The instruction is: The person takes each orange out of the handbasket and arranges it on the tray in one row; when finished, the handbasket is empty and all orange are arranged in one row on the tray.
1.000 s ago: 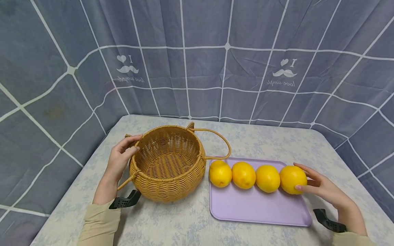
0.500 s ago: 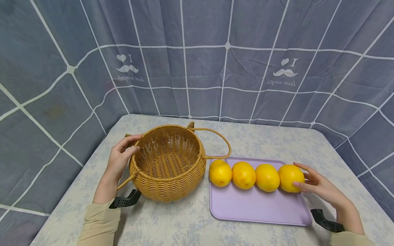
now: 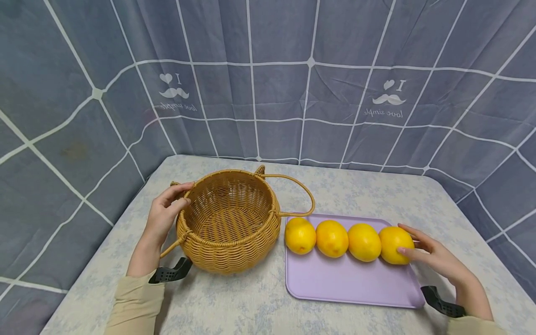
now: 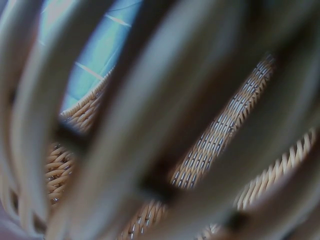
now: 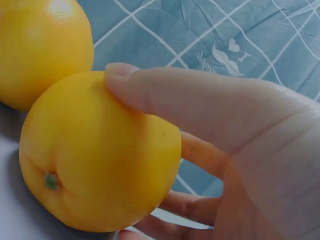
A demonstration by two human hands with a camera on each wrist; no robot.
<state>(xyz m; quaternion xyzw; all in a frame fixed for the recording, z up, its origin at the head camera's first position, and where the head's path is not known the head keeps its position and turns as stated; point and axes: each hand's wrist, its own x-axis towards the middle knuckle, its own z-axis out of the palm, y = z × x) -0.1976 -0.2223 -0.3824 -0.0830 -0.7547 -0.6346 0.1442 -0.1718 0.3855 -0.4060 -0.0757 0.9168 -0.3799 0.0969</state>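
My left hand [image 3: 162, 216] grips the left rim of a round woven wicker basket [image 3: 228, 258], thumb at the rim's edge. Inside, the basket's woven bottom is bare. To its right lies a light purple tray [image 3: 351, 284] with several yellow oranges in a row along its far half. Around the rightmost orange [image 3: 394, 244] curl the thumb and fingers of my right hand [image 3: 441, 260]. In the right wrist view that orange [image 5: 95, 160] shows a small green stem end, with the thumb on top and the other fingers partly hidden behind it. Blurred wicker strands [image 4: 150, 110] fill the left wrist view.
One loop handle [image 3: 310, 195] of the basket leans right, over the tray's far left corner. A second handle [image 3: 169, 250] hangs at the left by the wrist. The tablecloth [image 3: 234, 302] is pale with a blue pattern, and a grey-blue checked curtain [image 3: 276, 93] stands behind.
My right hand and the rightmost orange have shifted slightly left, up against the neighbouring orange. The left hand and basket stay where they were.
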